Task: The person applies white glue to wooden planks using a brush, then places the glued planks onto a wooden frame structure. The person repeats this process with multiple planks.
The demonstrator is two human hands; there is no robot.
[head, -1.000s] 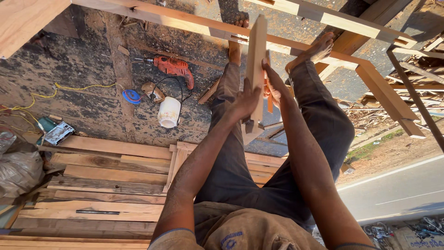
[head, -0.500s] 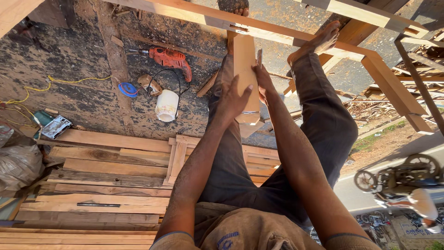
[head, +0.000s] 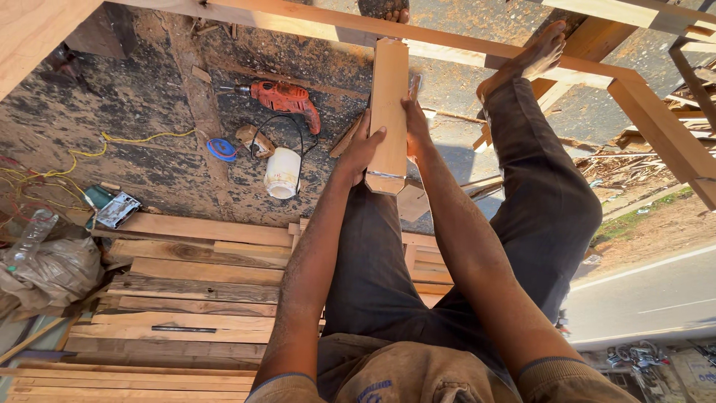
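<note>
Pale wooden block (head: 388, 112), flat and long, cut corners at its near end, stands lengthwise against the frame rail (head: 313, 22), gripped between both hands, above the knees.

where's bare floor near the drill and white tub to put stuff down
Bare dark floor lies left of the orange drill, above the yellow cord. It is crowded around the white tub, blue disc and stacked planks.
</note>
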